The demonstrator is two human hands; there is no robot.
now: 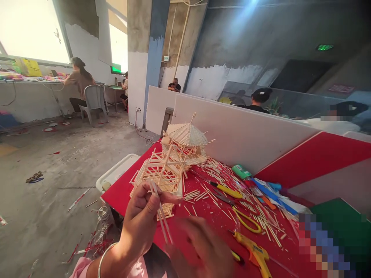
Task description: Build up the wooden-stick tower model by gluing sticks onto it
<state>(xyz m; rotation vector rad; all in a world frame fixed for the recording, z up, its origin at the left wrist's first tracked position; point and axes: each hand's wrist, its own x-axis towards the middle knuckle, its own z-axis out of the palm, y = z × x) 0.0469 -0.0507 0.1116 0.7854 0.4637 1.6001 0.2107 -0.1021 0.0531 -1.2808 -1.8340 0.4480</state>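
Observation:
Two thin wooden sticks (pixel 162 221) are pinched between the thumb and fingers of my left hand (pixel 142 218), pointing down and slightly right. My right hand (pixel 205 247) is smeared by motion close to the sticks' lower ends; whether its fingers grip anything is unclear. Behind my left hand stands a stick-built model: an open lattice frame (pixel 165 166) in front and a pavilion-like roof (pixel 187 134) at the back. Many loose sticks (pixel 213 173) lie to the model's right on the red tabletop (pixel 197 227).
Right of my hands lie a yellow glue gun (pixel 255 251), yellow-handled scissors (pixel 246 220) and a yellow-handled tool (pixel 230 190). A green-wrapped item (pixel 241 172) rests against the white partition (pixel 220 135). A white tray (pixel 116 170) juts out at left. Other people sit farther off.

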